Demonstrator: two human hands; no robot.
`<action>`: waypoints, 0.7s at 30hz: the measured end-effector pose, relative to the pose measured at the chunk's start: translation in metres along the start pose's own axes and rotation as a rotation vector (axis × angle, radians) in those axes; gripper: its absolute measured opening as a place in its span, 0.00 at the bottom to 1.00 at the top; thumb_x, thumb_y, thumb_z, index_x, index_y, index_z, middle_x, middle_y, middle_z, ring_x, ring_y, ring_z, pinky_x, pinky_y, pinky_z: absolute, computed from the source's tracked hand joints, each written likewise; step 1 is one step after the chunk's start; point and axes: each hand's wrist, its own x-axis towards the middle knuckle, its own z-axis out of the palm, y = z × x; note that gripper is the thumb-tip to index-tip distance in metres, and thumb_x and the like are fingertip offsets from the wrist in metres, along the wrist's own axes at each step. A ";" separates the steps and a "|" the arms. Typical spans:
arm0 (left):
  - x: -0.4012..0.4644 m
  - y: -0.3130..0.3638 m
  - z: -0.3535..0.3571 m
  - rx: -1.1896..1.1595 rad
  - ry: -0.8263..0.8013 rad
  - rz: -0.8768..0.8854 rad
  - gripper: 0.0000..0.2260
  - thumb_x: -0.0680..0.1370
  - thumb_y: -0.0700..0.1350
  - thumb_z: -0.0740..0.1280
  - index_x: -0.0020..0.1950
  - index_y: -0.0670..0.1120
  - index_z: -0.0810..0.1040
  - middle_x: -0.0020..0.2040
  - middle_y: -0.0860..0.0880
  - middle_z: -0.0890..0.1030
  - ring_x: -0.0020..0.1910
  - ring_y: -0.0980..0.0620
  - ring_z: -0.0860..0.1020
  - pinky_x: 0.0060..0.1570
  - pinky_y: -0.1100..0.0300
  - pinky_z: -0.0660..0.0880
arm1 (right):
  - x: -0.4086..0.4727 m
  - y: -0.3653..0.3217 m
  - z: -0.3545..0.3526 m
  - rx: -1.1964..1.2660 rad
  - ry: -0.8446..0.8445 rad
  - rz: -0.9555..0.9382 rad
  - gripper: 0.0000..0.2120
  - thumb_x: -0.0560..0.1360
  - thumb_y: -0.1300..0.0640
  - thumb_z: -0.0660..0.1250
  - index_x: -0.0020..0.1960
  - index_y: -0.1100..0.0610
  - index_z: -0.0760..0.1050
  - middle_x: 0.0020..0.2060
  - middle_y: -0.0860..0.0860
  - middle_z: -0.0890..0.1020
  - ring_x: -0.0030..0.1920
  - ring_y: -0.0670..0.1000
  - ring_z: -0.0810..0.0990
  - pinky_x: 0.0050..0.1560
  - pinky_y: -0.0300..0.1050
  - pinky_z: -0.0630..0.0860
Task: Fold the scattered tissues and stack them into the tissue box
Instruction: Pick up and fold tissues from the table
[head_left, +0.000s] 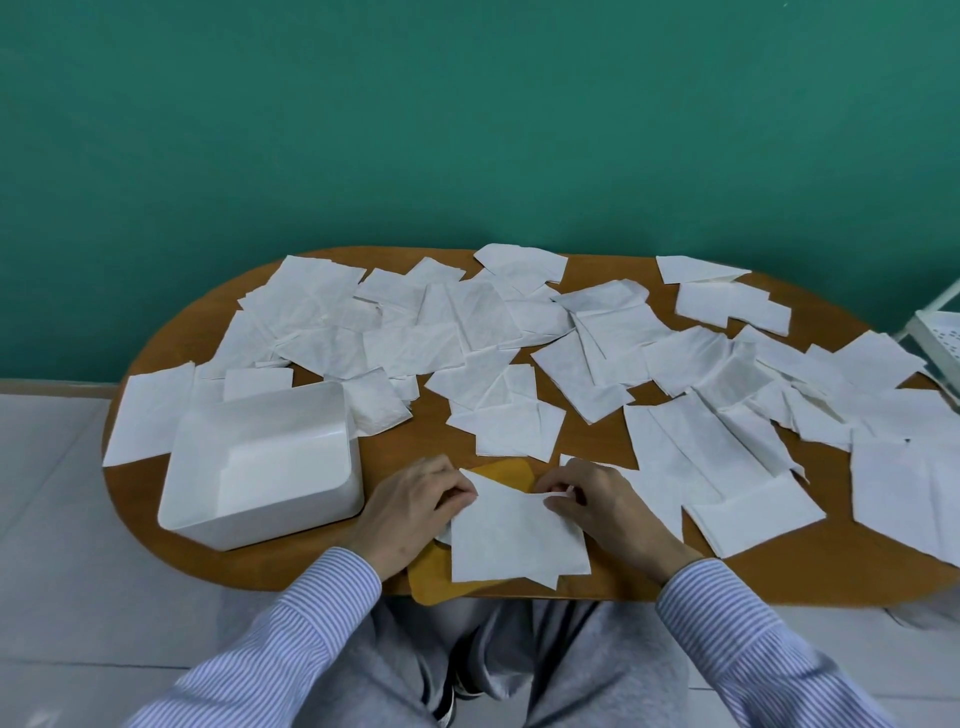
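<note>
Left hand (415, 504) curled at the upper left corner of a white tissue (514, 535), fingers pinching its edge; right hand (597, 501) pinching the upper right edge of the same tissue, fingertips bent over it. Tissue lying flat between the two hands near the front edge of the worktop (769, 577), partly folded, with a pointed flap at upper left and a small corner jutting out at lower right. Under it, a mustard-yellow mat (431, 577) — showing above the tissue and at lower left, overhanging the worktop's front edge. Striped blue-and-white sleeves (291, 634) on both forearms, grey trousers (561, 660) below. Just left of the left hand, an open white tissue box (208, 499), with nothing visible inside, one tissue partly tucked under its far left side. Scattered tissues (467, 322) across the rest of the oval wooden worktop — overlapping heaps along the back and right, several folded ones near the right hand, a few hanging past the edges. Green wall (467, 130) behind, pale floor (47, 519) at left, and part of a white perforated rack (940, 338) at the far right edge.
</note>
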 end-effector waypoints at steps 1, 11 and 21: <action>0.000 0.000 0.000 -0.005 0.000 0.000 0.10 0.82 0.55 0.63 0.57 0.54 0.80 0.49 0.60 0.73 0.50 0.60 0.73 0.47 0.66 0.73 | 0.000 0.001 0.001 -0.017 -0.007 -0.002 0.08 0.79 0.53 0.68 0.56 0.42 0.78 0.49 0.38 0.77 0.49 0.39 0.75 0.49 0.34 0.74; 0.003 0.003 -0.001 0.028 -0.041 0.045 0.05 0.79 0.54 0.68 0.53 0.57 0.75 0.50 0.59 0.70 0.51 0.60 0.71 0.46 0.62 0.75 | 0.001 -0.003 -0.002 -0.220 0.009 -0.067 0.09 0.78 0.50 0.68 0.57 0.48 0.75 0.56 0.44 0.75 0.56 0.47 0.72 0.56 0.41 0.73; -0.001 0.015 -0.017 -0.108 0.001 0.002 0.03 0.80 0.50 0.68 0.52 0.58 0.75 0.45 0.62 0.75 0.47 0.61 0.73 0.43 0.66 0.72 | 0.001 -0.011 -0.010 -0.181 -0.003 -0.128 0.07 0.79 0.51 0.66 0.53 0.43 0.70 0.53 0.41 0.75 0.54 0.45 0.67 0.57 0.47 0.69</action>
